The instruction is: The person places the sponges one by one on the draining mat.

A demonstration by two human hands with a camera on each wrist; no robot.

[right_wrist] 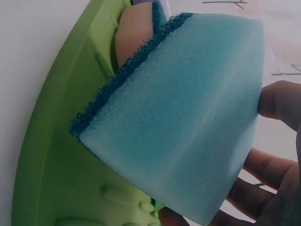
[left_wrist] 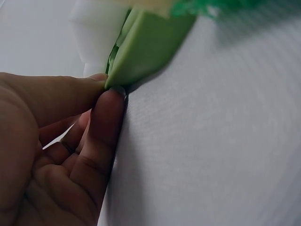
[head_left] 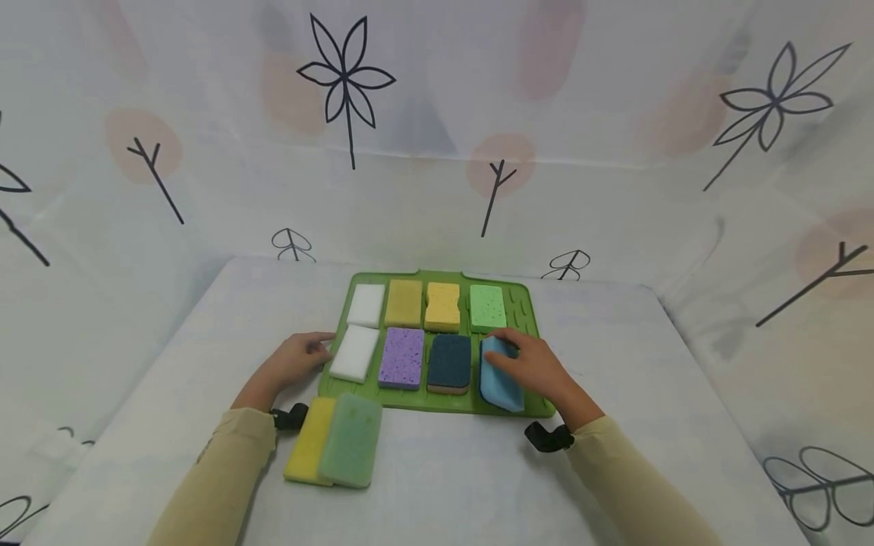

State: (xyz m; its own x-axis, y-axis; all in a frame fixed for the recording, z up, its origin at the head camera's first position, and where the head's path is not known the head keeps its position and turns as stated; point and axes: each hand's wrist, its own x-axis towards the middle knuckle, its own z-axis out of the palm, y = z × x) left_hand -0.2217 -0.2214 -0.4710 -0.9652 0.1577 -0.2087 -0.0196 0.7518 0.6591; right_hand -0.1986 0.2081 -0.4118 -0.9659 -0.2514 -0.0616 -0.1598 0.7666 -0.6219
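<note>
My right hand [head_left: 536, 369] holds a light blue sponge [head_left: 504, 388] with a dark blue scouring layer. The sponge is tilted over the front right of a green tray [head_left: 410, 400]. In the right wrist view, fingers grip the far side of the blue sponge [right_wrist: 188, 108]. At the tray's left edge is my left hand [head_left: 293, 362]; in the left wrist view its thumb and a finger pinch the tray's edge [left_wrist: 150, 52]. Left of the blue sponge lie a dark-topped sponge [head_left: 450, 360], a purple sponge [head_left: 401, 358] and a white sponge [head_left: 354, 353].
Along the tray's back row are a white sponge [head_left: 366, 305], a tan sponge [head_left: 404, 303], a yellow sponge [head_left: 442, 307] and a light green sponge [head_left: 488, 308]. On the white table [head_left: 437, 485], a pale green sponge [head_left: 351, 440] overlaps a yellow sponge [head_left: 307, 447], near the left forearm.
</note>
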